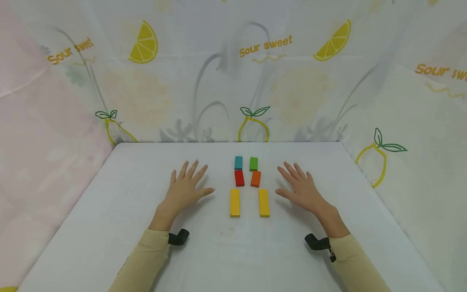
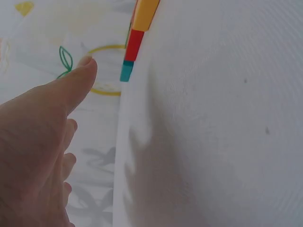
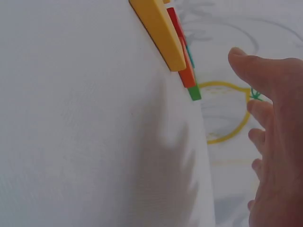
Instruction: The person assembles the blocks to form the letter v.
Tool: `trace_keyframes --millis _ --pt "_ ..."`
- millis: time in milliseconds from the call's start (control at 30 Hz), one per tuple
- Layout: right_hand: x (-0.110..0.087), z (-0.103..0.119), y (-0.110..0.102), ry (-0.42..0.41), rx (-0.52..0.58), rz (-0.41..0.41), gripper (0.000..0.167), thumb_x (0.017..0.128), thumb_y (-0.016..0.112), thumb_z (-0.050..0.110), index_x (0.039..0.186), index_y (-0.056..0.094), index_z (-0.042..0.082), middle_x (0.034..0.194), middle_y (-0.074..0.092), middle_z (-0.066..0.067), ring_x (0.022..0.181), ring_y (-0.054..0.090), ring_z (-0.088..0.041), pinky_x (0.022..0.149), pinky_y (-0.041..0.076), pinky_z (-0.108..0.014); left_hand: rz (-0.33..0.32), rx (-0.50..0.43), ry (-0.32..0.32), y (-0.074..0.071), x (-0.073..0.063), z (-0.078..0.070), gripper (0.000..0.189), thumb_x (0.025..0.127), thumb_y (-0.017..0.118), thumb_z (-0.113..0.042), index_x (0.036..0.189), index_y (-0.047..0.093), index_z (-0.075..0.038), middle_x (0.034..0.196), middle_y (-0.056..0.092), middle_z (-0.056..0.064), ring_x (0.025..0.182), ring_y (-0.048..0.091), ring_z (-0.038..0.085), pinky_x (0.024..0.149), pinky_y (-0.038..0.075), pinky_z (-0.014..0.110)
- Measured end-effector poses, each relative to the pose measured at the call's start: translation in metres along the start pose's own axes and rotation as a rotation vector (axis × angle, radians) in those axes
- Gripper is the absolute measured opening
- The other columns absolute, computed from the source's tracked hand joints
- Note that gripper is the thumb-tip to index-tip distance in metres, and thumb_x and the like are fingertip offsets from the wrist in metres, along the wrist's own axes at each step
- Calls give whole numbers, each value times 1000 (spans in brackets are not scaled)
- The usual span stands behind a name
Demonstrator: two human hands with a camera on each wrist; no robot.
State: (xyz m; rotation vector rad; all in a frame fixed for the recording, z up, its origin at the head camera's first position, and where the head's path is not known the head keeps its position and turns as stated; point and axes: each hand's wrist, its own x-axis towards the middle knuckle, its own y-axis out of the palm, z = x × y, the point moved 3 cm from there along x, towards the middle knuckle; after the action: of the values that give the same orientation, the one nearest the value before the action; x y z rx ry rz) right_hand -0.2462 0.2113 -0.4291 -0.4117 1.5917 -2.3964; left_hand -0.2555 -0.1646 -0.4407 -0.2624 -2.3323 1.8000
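Head view: on a white cloth-covered table [image 1: 91, 227], two columns of smooth, sharp-edged rectangular blocks lie at the frame's centre. Left column, top down: short blue block [image 1: 238, 163], short red block [image 1: 239, 178], long yellow block [image 1: 235, 202]. Right column: short green block [image 1: 253, 164], short orange block [image 1: 255, 179], second long yellow block [image 1: 264, 202]. Left hand [image 1: 184, 188], left of centre, and right hand [image 1: 302, 190], right of centre, have fingers spread; white cloth separates each from the blocks. The table's straight far edge meets a lemon-printed fabric backdrop [image 1: 219, 89].

Left wrist view: thumb extended at left; yellow, red and blue ends at upper centre; soft shadow on fine-woven cloth.

Right wrist view: thumb extended at right; yellow, orange and green faces at upper centre.
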Motion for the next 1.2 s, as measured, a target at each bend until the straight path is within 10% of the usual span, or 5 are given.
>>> trace_keyframes --millis 1200 --pt "-2 22 28 -135 56 145 75 89 65 52 153 38 24 165 26 -3 154 12 -39 115 11 -74 103 -4 214 16 -6 -49 87 84 53 -76 157 25 -38 167 18 -5 157 7 31 120 8 67"
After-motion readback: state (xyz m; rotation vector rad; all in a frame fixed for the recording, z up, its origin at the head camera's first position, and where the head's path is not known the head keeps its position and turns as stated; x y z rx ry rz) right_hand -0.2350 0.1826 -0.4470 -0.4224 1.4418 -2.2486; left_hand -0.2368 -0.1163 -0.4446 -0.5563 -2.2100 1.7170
